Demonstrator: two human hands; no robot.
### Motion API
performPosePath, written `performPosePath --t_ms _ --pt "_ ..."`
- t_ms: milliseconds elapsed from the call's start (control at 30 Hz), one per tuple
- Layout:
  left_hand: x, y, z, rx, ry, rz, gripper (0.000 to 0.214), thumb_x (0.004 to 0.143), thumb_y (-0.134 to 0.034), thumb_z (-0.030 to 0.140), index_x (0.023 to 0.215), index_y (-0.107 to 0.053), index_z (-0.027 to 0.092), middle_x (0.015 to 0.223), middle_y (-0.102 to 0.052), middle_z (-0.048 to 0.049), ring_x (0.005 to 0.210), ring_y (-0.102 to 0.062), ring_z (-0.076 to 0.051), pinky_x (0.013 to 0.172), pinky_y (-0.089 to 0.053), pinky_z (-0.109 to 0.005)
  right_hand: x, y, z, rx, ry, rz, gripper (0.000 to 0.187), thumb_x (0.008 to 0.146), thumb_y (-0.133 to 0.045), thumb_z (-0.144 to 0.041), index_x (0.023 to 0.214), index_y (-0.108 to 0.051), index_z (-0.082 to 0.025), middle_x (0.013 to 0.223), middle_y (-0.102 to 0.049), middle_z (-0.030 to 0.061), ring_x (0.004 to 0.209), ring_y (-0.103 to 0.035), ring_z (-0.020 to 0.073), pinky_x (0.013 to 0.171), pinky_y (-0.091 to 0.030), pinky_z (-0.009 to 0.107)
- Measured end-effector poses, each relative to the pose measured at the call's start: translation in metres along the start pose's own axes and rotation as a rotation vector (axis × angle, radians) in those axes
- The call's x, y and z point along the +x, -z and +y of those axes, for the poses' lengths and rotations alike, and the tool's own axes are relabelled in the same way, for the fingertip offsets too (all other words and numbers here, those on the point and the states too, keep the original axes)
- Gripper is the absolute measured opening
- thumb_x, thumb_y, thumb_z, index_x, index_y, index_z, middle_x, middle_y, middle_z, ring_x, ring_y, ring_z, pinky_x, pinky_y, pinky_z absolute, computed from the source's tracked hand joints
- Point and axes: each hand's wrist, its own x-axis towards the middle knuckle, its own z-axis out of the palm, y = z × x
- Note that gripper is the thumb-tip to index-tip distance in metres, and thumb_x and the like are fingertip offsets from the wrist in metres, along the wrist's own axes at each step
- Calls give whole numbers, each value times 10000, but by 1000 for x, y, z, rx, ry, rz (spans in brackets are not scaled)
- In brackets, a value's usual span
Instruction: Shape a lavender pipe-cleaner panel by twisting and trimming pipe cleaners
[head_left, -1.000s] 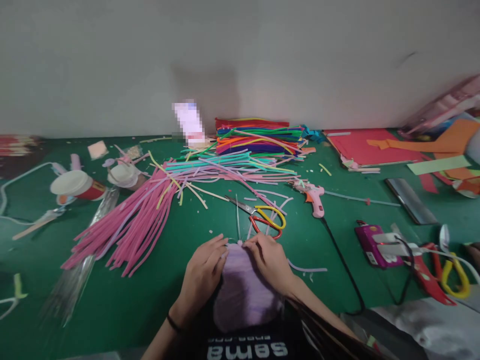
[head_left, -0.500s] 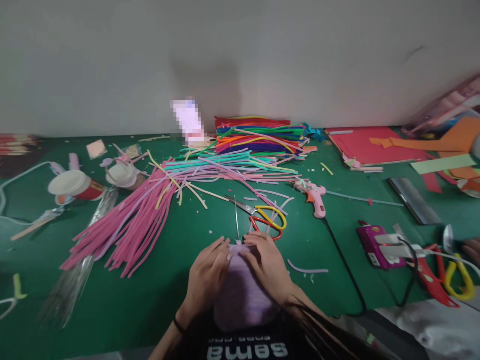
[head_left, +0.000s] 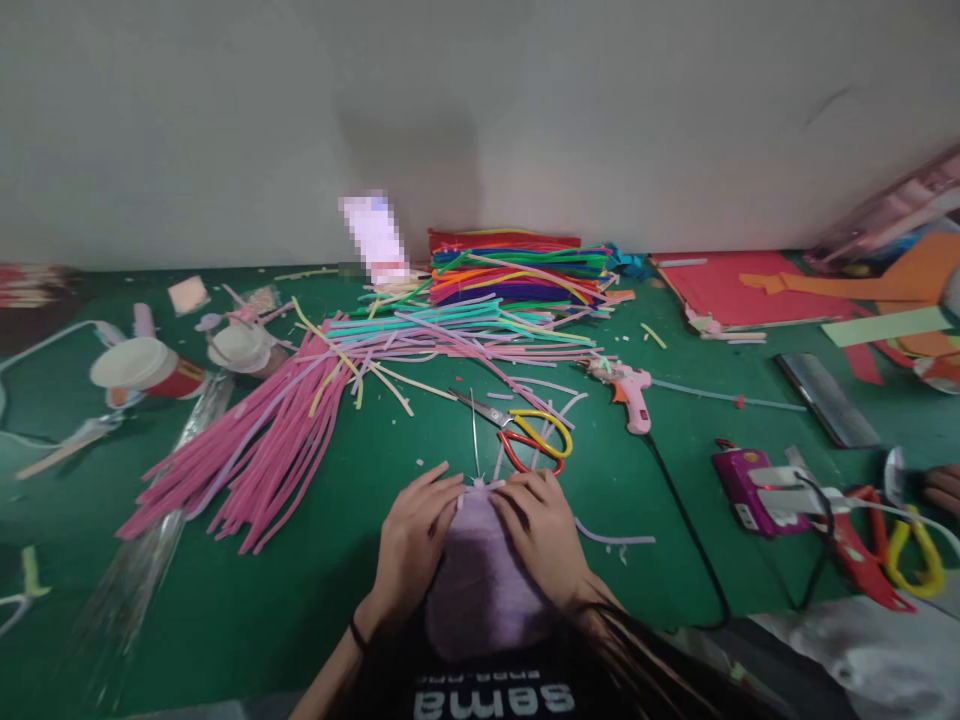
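A flat lilac fuzzy panel (head_left: 484,585), which looks built from rows of pipe cleaners, lies near the front of my body. My left hand (head_left: 416,535) is closed on its upper left edge, fingertips pinching there. On the upper right edge my right hand (head_left: 547,530) pinches in the same way. Between the two hands, a thin metal wire (head_left: 475,435) rises from the middle of the panel's top edge. Scissors (head_left: 517,425) with yellow and red handles lie just beyond my right hand. The undersides of my fingers are hidden.
Pink pipe cleaners (head_left: 262,450) spread at the left, multicoloured bundles (head_left: 517,270) along the wall. A pink glue gun (head_left: 634,395), its black cord, a purple power strip (head_left: 754,485) and pliers (head_left: 915,560) lie right. Paper cups (head_left: 142,365) lean left. Another person's hand (head_left: 943,490) shows far right.
My fingers have shifted slightly along the panel's top edge, and the right fingers are more curled. The other person's hand at far right has moved slightly. The panel stays in place.
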Motion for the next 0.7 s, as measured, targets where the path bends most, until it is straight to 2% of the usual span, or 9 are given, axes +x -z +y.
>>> performPosePath --t_ms 200,467,700 --pt "1 -1 8 -18 39 9 206 919 -517 185 1049 -670 232 1067 -726 -4 1157 -591 -192 969 -480 -362 3 -9 3 18 57 18 120 932 -510 -181 942 -629 -191 902 -660 43 860 -550 187 826 -449 346" --pt "-2 -9 14 101 8 29 228 926 -466 135 1089 -616 188 1072 -714 -43 1166 -582 -217 959 -472 -376 -2 -22 1 -245 217 39 131 929 -479 -171 913 -609 -162 850 -649 60 796 -545 199 778 -442 341" --pt "-10 -11 15 202 -155 54 289 895 -472 86 1134 -613 168 1131 -663 -96 1183 -533 -271 993 -439 -434 -1 -19 -2 -186 249 24 135 941 -478 -162 866 -590 -162 831 -637 54 846 -516 203 811 -459 341"
